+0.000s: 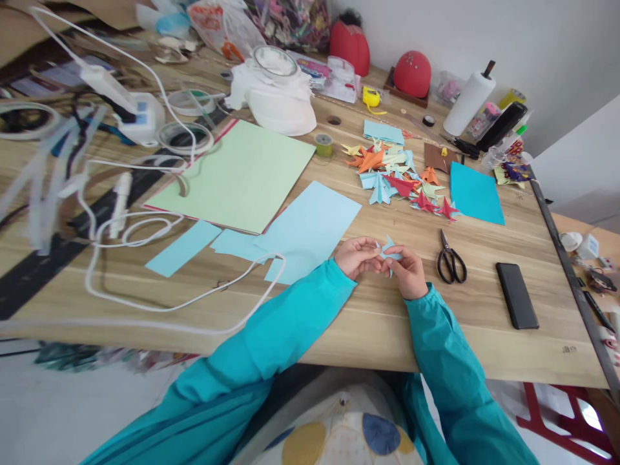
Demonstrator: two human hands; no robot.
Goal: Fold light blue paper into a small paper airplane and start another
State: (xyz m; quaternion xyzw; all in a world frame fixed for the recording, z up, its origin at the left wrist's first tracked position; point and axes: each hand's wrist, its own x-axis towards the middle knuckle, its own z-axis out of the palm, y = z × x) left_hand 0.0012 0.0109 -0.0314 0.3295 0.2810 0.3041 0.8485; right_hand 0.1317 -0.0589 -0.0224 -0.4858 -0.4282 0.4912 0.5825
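Left hand (357,257) and right hand (410,271) pinch small blue folded paper (389,247); too strong pull may tear folds

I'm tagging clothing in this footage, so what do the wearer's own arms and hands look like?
The left sleeve and right sleeve are long, loose and creased, in plain turquoise with no visible markings. The left hand and right hand wear no gloves.

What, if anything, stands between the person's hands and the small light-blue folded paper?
Nothing visible: the left hand and the right hand both hold the folded paper. The scissors lie apart, beyond the right hand.
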